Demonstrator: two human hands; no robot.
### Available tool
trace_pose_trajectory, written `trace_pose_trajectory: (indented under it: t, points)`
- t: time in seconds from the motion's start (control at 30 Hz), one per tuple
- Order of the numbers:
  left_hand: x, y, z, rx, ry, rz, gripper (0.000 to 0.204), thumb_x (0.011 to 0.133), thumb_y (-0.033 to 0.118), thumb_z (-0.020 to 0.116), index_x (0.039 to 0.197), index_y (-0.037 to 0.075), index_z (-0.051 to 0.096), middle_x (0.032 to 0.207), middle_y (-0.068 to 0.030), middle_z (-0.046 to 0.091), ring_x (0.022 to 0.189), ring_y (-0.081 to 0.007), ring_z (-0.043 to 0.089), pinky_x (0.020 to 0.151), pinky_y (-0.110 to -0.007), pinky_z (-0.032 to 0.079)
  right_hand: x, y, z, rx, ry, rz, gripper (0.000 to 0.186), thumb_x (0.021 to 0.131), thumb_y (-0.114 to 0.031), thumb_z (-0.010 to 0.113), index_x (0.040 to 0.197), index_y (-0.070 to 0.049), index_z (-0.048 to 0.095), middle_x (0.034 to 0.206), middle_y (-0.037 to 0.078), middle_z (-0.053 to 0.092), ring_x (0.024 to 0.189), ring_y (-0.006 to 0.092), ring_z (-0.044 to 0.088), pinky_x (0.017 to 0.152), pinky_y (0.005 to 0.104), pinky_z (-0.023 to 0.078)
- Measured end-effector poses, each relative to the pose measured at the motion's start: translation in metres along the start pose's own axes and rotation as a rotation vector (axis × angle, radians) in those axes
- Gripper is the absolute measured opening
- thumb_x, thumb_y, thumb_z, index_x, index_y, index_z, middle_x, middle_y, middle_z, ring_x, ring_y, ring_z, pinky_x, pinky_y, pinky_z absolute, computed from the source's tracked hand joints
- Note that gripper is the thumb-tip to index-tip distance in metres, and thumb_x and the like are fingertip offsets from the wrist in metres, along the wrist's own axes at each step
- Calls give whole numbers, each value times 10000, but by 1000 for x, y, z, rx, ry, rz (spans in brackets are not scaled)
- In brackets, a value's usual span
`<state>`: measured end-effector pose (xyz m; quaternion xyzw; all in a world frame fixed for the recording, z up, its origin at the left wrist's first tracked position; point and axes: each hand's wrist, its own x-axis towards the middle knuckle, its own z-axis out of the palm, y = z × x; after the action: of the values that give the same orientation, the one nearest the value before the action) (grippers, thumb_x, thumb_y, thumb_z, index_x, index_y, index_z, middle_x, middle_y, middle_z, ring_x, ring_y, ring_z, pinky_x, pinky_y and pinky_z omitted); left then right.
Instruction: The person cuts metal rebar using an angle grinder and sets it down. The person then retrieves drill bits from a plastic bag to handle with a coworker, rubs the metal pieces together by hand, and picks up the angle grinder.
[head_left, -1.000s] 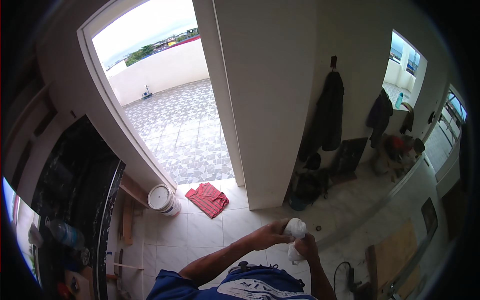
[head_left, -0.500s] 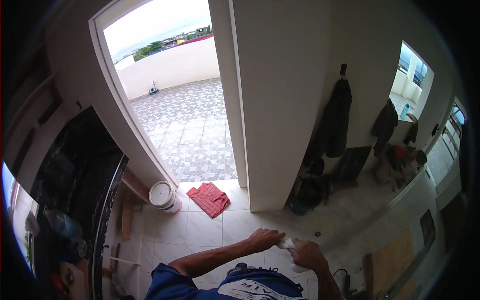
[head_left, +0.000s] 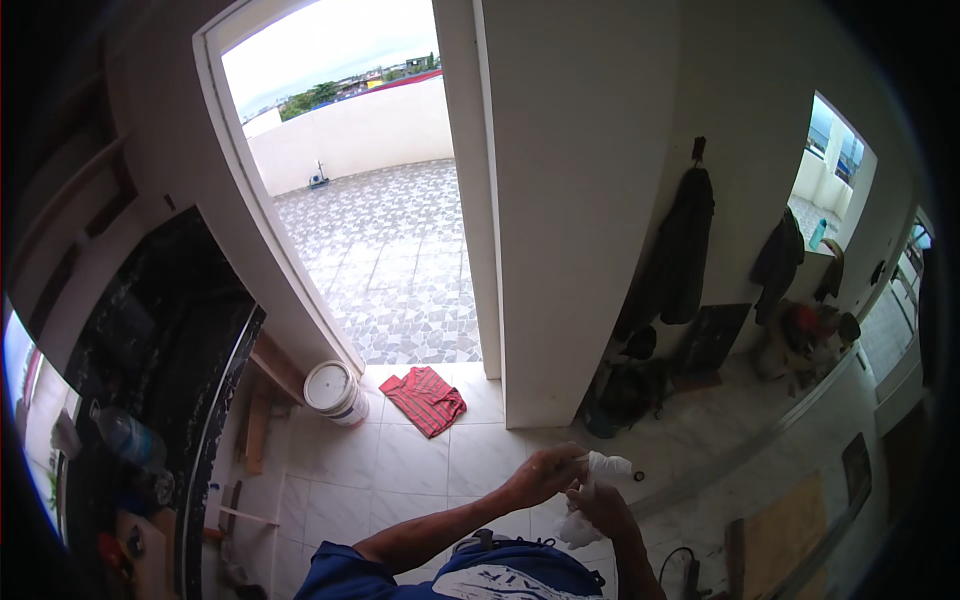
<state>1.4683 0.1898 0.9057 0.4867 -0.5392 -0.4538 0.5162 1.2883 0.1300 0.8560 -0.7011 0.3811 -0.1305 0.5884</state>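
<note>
Head view: person stands on a pale tiled floor (head_left: 400,470) near an open doorway.
Left hand (head_left: 545,472): fingers pinched on the top of a white cloth (head_left: 605,466).
Right hand (head_left: 600,505): fingers closed around the same cloth, whose lower end hangs below it.
Cloth position: held between both hands, in front of the body.
Floor: white bucket (head_left: 333,390), red checked rag (head_left: 427,398) just beside it.
Counter (head_left: 150,350): dark, at left, plastic bottle (head_left: 125,437) on it.
Wall: dark jackets (head_left: 675,260) hanging.
</note>
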Motion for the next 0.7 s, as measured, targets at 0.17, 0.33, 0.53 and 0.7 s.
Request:
trace_pose_trajectory:
  t: [0.17, 0.33, 0.53, 0.7]
  points:
    - [3, -16, -4, 263, 213, -31, 168, 951, 154, 599, 1007, -1, 632, 820, -101, 684, 724, -159, 646, 646, -315, 505, -22, -10, 24, 139, -128, 67, 322, 900, -209, 567, 1102, 40, 539, 793, 157, 650, 759, 280, 671, 724, 398, 518]
    - [5, -32, -15, 576, 239, 149, 136, 904, 137, 651, 987, 31, 631, 869, -147, 681, 776, -302, 683, 677, -363, 524, -40, -48, 7, -359, -16, 103, 246, 887, -122, 554, 1058, 53, 535, 800, 230, 636, 782, 357, 671, 702, 414, 514]
    - [-5, -29, -12, 706, -327, 219, 108, 869, 55, 664, 968, 31, 627, 920, -116, 675, 838, -278, 676, 709, -352, 526, -40, -79, -50, -408, 97, -381, 212, 905, -194, 644, 986, 2, 639, 873, 171, 670, 788, 352, 654, 709, 416, 514]
    - [-6, 11, -1, 211, -365, 194, 145, 858, -18, 643, 997, 16, 665, 885, -93, 678, 777, -194, 653, 698, -322, 519, -9, -63, -67, 216, 51, -8, 180, 937, -172, 627, 882, -10, 683, 773, 41, 668, 700, 121, 617, 653, 298, 498]
